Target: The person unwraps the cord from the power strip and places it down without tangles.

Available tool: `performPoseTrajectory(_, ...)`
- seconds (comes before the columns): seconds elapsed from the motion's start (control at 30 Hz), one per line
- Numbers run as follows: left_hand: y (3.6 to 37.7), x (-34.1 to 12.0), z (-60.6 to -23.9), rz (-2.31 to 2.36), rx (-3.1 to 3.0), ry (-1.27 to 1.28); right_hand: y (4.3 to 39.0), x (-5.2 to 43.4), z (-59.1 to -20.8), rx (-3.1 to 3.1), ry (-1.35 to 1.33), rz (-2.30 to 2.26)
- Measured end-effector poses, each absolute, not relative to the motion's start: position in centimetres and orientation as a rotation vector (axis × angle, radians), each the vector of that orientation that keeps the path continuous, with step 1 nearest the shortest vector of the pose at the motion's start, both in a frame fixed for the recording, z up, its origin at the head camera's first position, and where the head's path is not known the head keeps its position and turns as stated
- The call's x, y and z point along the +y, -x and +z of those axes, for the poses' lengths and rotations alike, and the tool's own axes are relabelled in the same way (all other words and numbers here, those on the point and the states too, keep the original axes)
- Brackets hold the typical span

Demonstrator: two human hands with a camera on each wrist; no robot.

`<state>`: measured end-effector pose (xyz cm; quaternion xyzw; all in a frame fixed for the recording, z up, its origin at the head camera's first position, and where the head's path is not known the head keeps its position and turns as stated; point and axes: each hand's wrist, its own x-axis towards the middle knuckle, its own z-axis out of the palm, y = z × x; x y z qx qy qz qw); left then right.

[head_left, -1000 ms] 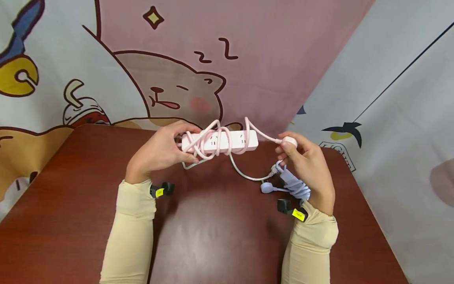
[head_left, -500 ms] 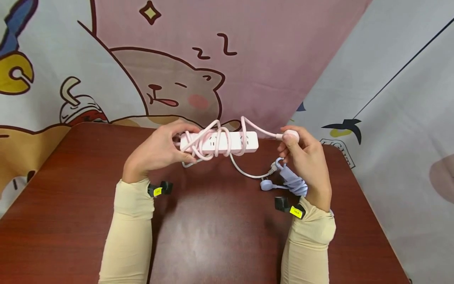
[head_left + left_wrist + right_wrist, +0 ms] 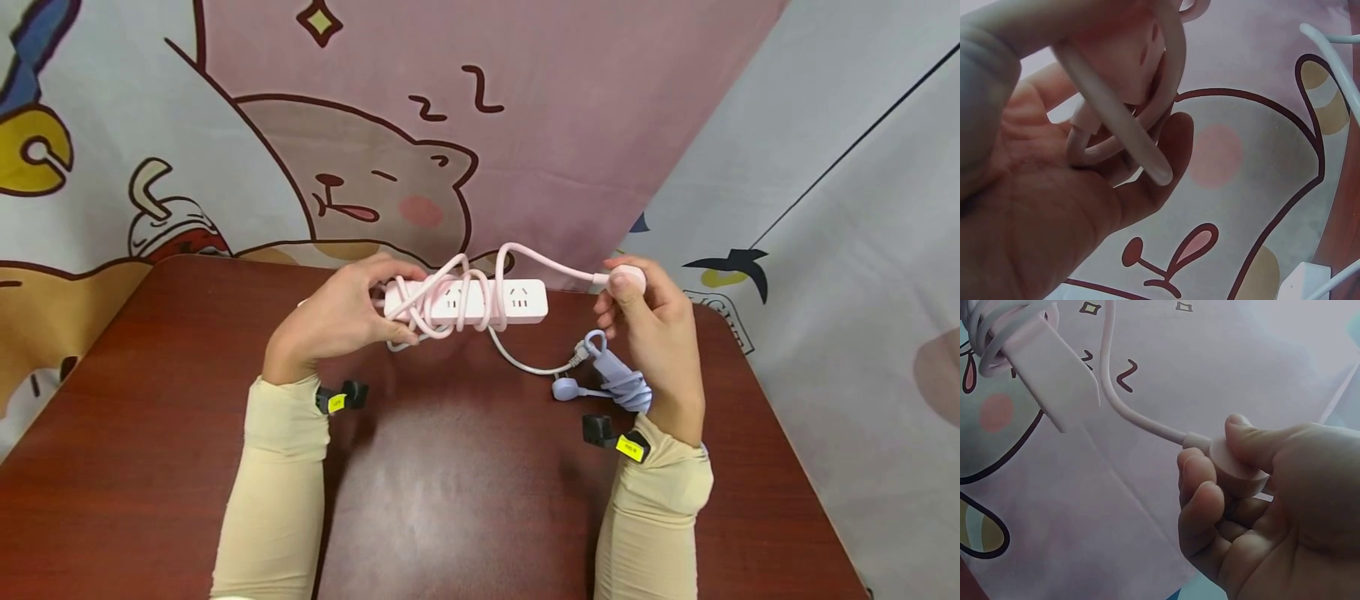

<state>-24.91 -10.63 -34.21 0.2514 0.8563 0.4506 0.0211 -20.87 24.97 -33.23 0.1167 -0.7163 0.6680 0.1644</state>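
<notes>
A pale pink power strip (image 3: 531, 302) is held above the table, its own cord (image 3: 420, 302) looped several times around its left part. My left hand (image 3: 337, 308) grips the strip's left end, thumb at the front and fingers behind. In the left wrist view, cord loops cross in front of the strip's end (image 3: 1129, 62). My right hand (image 3: 656, 333) pinches the round pink plug (image 3: 630, 279) between thumb and fingers. From that plug (image 3: 1235, 465) a free length of cord (image 3: 1116, 400) curves back to the strip, whose right end with its sockets is bare of loops.
A lavender power strip (image 3: 611, 367), wrapped in its cord, lies beside my right wrist, its round plug (image 3: 565, 389) on the brown table (image 3: 450, 517). A white cable (image 3: 517, 364) runs from behind the pink strip to it. A printed cloth (image 3: 570, 125) hangs behind the table.
My right hand has moved slightly right and up with the plug. The free cord has lengthened, and its last loop has slid left, uncovering the right socket. The left hand stays nearly still.
</notes>
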Motion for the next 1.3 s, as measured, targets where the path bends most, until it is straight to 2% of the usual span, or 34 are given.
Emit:
performPoseTrajectory(0.73,25.1,-11.7,-34.3,1.408,2.731,-0.68,20.6,25.4,-33.0,-1.752,-0.413,2.153)
performPoseTrajectory(1.03,25.0,-12.3,-34.0,1.433,2.755,-0.59,20.4,26.3,-33.2,-1.777,-0.664,2.221)
performPoseTrajectory(1.3,25.2,-12.8,-34.3,1.479,2.784,-0.591,20.1,26.9,-33.5,-1.947,-0.608,2.138)
